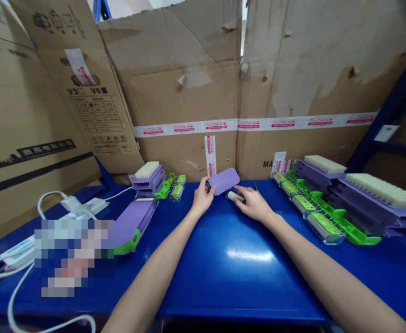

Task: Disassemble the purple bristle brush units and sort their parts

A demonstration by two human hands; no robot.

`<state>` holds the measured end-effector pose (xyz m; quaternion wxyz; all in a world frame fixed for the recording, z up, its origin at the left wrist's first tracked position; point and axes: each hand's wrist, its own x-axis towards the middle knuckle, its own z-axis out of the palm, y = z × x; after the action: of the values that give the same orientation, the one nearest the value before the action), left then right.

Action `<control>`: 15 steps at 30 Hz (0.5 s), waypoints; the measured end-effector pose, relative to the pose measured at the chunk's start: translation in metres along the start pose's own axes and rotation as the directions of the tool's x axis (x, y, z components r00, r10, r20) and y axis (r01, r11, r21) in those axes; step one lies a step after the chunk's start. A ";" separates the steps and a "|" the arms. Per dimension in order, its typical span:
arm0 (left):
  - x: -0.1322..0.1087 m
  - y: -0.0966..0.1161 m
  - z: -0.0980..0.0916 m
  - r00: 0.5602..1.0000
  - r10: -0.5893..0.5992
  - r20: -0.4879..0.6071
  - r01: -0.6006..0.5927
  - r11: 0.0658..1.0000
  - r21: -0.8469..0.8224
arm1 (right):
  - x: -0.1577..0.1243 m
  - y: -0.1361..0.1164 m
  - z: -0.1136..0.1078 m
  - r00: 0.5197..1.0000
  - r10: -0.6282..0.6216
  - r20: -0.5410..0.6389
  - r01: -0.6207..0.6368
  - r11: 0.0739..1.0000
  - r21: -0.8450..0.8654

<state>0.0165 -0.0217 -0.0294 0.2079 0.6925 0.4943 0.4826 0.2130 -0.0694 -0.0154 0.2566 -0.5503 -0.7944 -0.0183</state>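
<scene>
My left hand [203, 196] is closed on the edge of a flat purple panel [224, 181] with rounded corners, tilted up above the blue table. Just right of it, the fingers of my right hand [255, 203] are wrapped round a small pale block [236, 196] with a dark edge. This block sits low by the table top, close under the panel; whether it touches the panel I cannot tell. A thin dark stick [255, 186] shows behind my right hand.
Purple parts with cream bristled tops [385, 188], green strips [345, 226] and clear-cased green blocks [324, 227] line the right side. More purple pieces [149, 178] and a long purple slab with a green end [133, 224] lie left. A white power strip [92, 207] trails cables. Cardboard [189, 92] walls the back.
</scene>
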 end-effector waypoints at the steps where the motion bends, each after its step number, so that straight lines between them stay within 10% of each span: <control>1: 0.003 -0.003 -0.001 0.999 -0.053 -0.006 0.052 0.994 -0.100 | 0.000 0.000 0.000 1.000 0.012 -0.016 -0.011 1.000 0.012; 9: 0.008 0.006 -0.016 0.932 -0.256 0.256 0.360 0.578 -0.732 | 0.004 0.002 0.000 0.934 0.227 -0.278 -0.116 0.924 0.364; 15: 0.002 0.013 -0.012 0.882 -0.129 0.452 0.456 0.471 -0.755 | 0.006 -0.011 -0.003 0.877 0.406 -0.258 -0.041 0.596 0.802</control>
<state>0.0129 -0.0280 -0.0136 0.6773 0.4772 0.2677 0.4919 0.2023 -0.0692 -0.0072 0.6306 -0.4654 -0.5719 0.2422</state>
